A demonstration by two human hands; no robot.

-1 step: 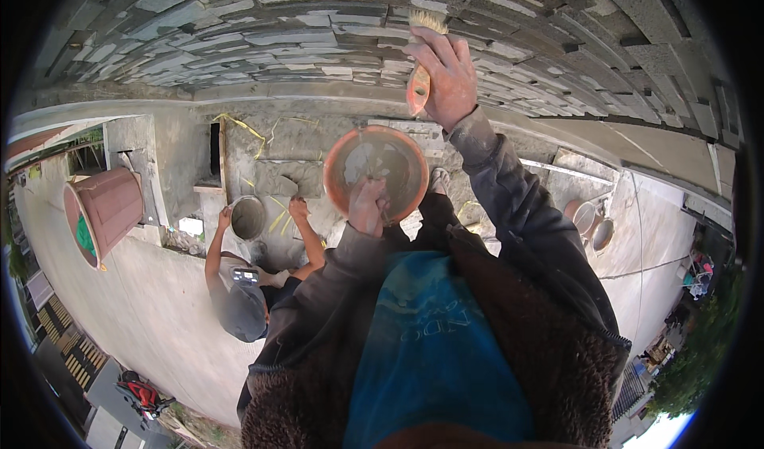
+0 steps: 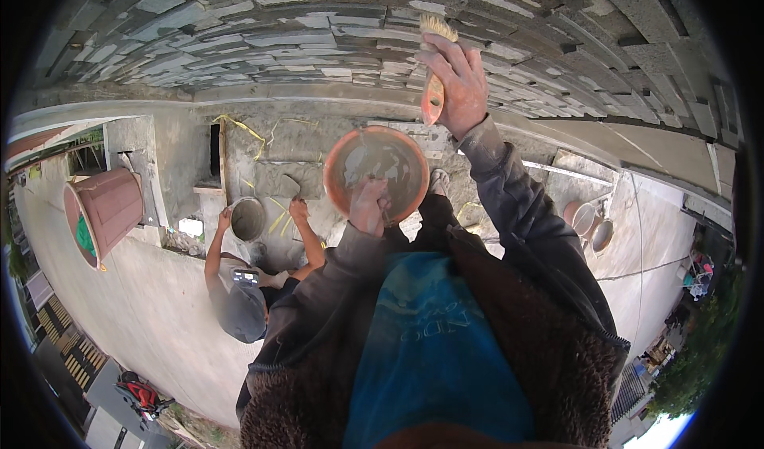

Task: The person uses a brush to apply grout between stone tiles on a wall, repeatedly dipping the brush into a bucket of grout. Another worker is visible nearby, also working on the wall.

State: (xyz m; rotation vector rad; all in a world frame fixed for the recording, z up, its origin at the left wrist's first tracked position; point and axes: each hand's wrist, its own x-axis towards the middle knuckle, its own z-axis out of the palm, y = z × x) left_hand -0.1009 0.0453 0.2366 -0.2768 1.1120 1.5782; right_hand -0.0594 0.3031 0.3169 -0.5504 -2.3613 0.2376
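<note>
Brush (image 2: 430,97), bristles (image 2: 438,27) up, is clamped in the grip of the right hand (image 2: 461,91), the reddish end of its handle jutting free below. Held so, the bristles reach past the knuckles beside the wall of narrow stone strips (image 2: 294,61), presumably leaving the fingers clear of the stone. The grip of the left hand (image 2: 368,209) looks closed on the near rim of an orange bowl (image 2: 329,177), probably to steady it, though part of that hold is hidden. The bowl sits before the body, lower than the brush and to its left, likely so that its wet grey contents (image 2: 390,159) are in easy reach of the brush arm. Farther left, a co-worker (image 2: 241,314) in a dark cap has one hand at a dark bucket (image 2: 247,220), the other near a flat grey tool (image 2: 289,185). Outermost are a pink barrel (image 2: 111,206) on the left and pale pails (image 2: 585,219) on the right.
</note>
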